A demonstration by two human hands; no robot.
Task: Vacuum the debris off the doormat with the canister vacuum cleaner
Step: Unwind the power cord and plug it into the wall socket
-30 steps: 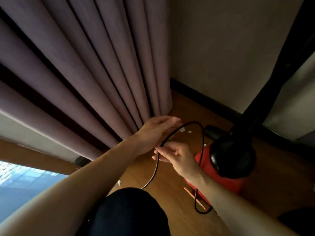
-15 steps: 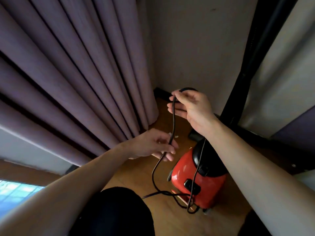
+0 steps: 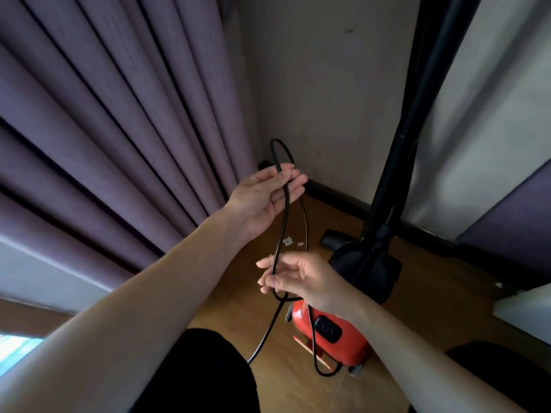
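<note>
Cord work is the step in hand, not vacuuming: the person is feeding out the black cord (image 3: 281, 234) of the red vacuum (image 3: 343, 344), so the task looks barely begun (no doormat in view, no plug or socket either).

Next move, as a guess: free the crossing just under the lower hand, run the slack out, find the plug end. Only then power up and pick up the hose (image 3: 417, 144).

Left hand (image 3: 262, 198): fingers (image 3: 293, 186) nearly straight, pointing right, palm toward the camera. The cord's loop hangs over them near the tips and arches just above. Whether the thumb pins it, can't tell. Forearm reaches up and forward, in front of the curtain (image 3: 119, 114).

Right hand (image 3: 304, 278): fingers (image 3: 268, 283) loosely curled round the same strand lower down, a light hold, hand above the vacuum. Wrist bent inward, forearm comes in from the lower right.

The vacuum sits on the wood floor (image 3: 447, 293) near the corner. White scraps (image 3: 287, 241) lie on bare floor beyond it.
</note>
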